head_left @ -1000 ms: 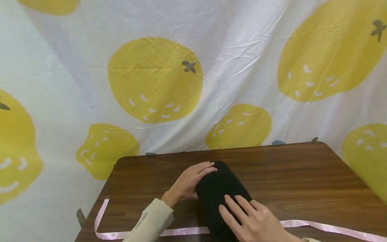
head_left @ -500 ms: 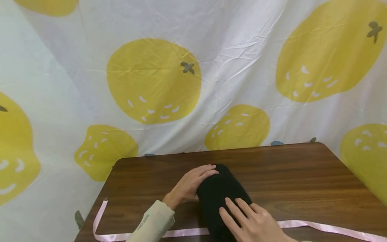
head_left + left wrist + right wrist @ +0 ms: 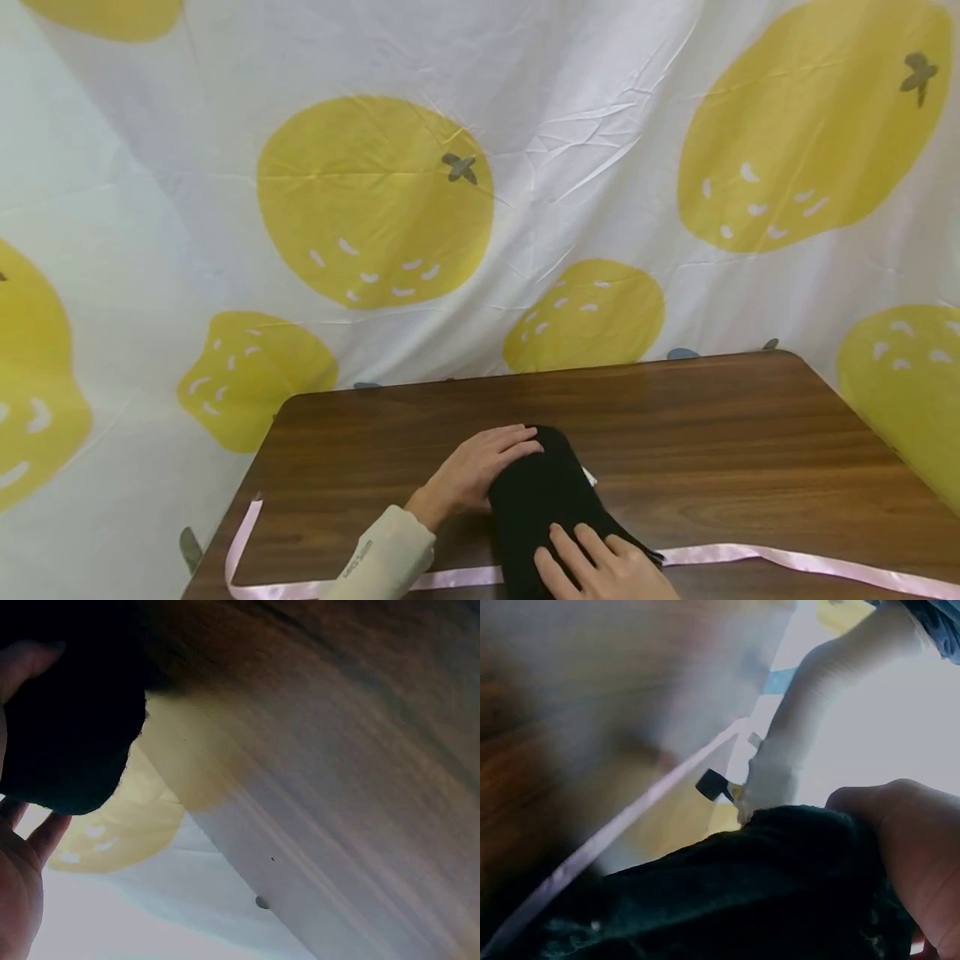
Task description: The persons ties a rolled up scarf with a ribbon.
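Note:
A black, fuzzy-looking folded cloth item [image 3: 540, 492] is held over the near middle of the brown table. Its exact kind cannot be told. A small white tag [image 3: 590, 477] sticks out at its right edge. My left hand [image 3: 472, 471] grips the far left end, fingers over the top; in the left wrist view the thumb lies on one side of the cloth [image 3: 67, 735] and fingertips on the other. My right hand [image 3: 600, 567] holds the near end, fingertips spread on top. The right wrist view shows this hand [image 3: 922, 855] around the cloth's edge.
A pink satin ribbon [image 3: 457, 577] runs across the table's near part, passing behind the cloth in view, with its left end bent away from me. The brown wooden table [image 3: 712, 433] meets a white curtain [image 3: 570, 50] with yellow fruit prints.
The right hand has slid toward me along the cloth. The cloth has shifted slightly nearer and looks flatter, its lower right edge flaring out. The white tag has come into sight.

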A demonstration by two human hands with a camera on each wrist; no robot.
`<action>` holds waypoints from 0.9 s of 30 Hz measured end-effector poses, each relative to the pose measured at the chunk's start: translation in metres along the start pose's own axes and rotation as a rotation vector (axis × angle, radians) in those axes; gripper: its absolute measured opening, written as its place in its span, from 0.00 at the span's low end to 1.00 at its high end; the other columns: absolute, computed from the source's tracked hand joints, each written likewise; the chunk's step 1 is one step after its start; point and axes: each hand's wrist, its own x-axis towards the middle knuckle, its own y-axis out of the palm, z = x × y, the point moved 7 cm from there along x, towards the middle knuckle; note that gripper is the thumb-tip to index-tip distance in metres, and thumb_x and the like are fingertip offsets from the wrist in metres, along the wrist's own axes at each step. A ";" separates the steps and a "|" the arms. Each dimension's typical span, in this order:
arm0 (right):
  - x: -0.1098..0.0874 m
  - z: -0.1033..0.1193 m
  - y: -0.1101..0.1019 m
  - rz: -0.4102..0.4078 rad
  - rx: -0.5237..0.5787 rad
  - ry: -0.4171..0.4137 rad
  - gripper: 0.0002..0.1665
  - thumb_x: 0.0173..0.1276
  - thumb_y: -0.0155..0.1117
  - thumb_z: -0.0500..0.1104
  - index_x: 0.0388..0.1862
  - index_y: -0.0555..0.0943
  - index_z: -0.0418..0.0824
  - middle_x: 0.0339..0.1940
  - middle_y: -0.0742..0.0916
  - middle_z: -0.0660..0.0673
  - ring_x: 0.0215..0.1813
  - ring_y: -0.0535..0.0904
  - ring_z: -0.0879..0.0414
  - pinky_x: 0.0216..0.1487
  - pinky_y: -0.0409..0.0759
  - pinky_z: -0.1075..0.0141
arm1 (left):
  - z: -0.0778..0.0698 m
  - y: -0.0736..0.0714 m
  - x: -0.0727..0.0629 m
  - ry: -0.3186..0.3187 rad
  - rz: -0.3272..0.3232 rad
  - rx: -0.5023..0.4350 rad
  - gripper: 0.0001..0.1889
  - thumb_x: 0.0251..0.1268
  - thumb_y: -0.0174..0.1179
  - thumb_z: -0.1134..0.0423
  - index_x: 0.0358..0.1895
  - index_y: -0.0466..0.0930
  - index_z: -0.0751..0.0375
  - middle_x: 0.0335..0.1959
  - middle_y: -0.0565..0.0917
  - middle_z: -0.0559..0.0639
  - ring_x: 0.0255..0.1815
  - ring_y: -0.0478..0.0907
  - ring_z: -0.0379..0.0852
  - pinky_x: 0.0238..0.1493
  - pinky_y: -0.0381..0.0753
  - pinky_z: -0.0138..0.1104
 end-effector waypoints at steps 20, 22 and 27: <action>-0.008 0.030 0.043 0.169 0.204 0.082 0.12 0.77 0.47 0.57 0.37 0.71 0.54 0.35 0.70 0.56 0.28 0.61 0.62 0.14 0.43 0.79 | -0.009 0.010 0.003 -0.033 0.256 0.123 0.48 0.54 0.74 0.51 0.77 0.55 0.46 0.78 0.60 0.49 0.78 0.57 0.48 0.73 0.63 0.45; -0.008 0.033 0.048 0.212 0.244 0.083 0.13 0.67 0.60 0.59 0.37 0.70 0.54 0.36 0.69 0.56 0.29 0.60 0.62 0.14 0.43 0.79 | -0.011 0.010 0.002 -0.028 0.264 0.132 0.48 0.56 0.73 0.54 0.78 0.54 0.45 0.78 0.59 0.49 0.78 0.56 0.48 0.72 0.64 0.46; -0.010 0.041 0.064 0.395 0.355 0.103 0.18 0.59 0.69 0.58 0.40 0.71 0.57 0.38 0.68 0.57 0.30 0.60 0.63 0.14 0.45 0.78 | -0.015 0.010 0.000 -0.020 0.297 0.169 0.50 0.56 0.73 0.56 0.79 0.50 0.44 0.80 0.56 0.50 0.79 0.53 0.48 0.73 0.62 0.46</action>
